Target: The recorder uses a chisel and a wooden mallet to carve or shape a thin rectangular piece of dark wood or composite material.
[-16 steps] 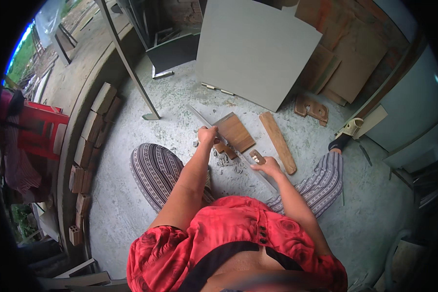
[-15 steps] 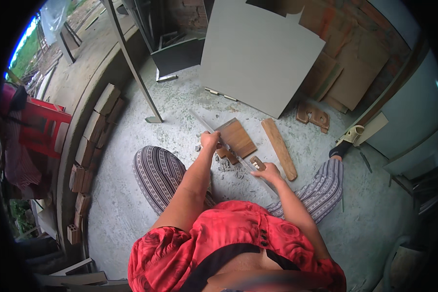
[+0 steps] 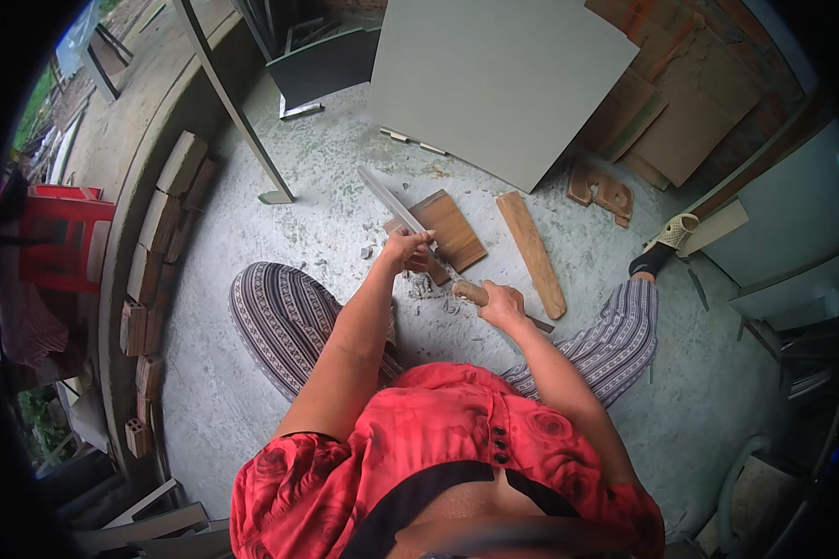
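Holds a long, straight, narrow grey metal bar [image 3: 385, 196] in the left grip [image 3: 409, 250], closed around it partway along, with the far end pointing up and away to the left and the near part slanting down toward the right grip [image 3: 502, 306]. Holds in that right grip, also closed, a light-brown wooden-handled tool [image 3: 469, 293], with the rounded handle end just beside the near part of the bar. Shows a thin, dark, flat piece [image 3: 540, 324] past the other side of the right grip; cannot tell whether part of the tool or of the bar. Slants the bar across the left side of a square brown wooden board [image 3: 459, 231], laid on the rough, pale grey concrete floor [image 3: 214, 410]; cannot tell whether touching it. Has small grey chips [image 3: 427, 287] scattered on the floor just below the left grip. Sits with legs spread wide in black-and-white patterned trousers [image 3: 284, 321], beneath a red rose-print top [image 3: 438, 410]. Faces, to the right of the board and apart from it, a long, narrow, light-brown wooden plank [image 3: 531, 256], then farther off a brown wooden piece with cut-out holes [image 3: 598, 191] and a large, flat, pale grey panel [image 3: 494, 84].
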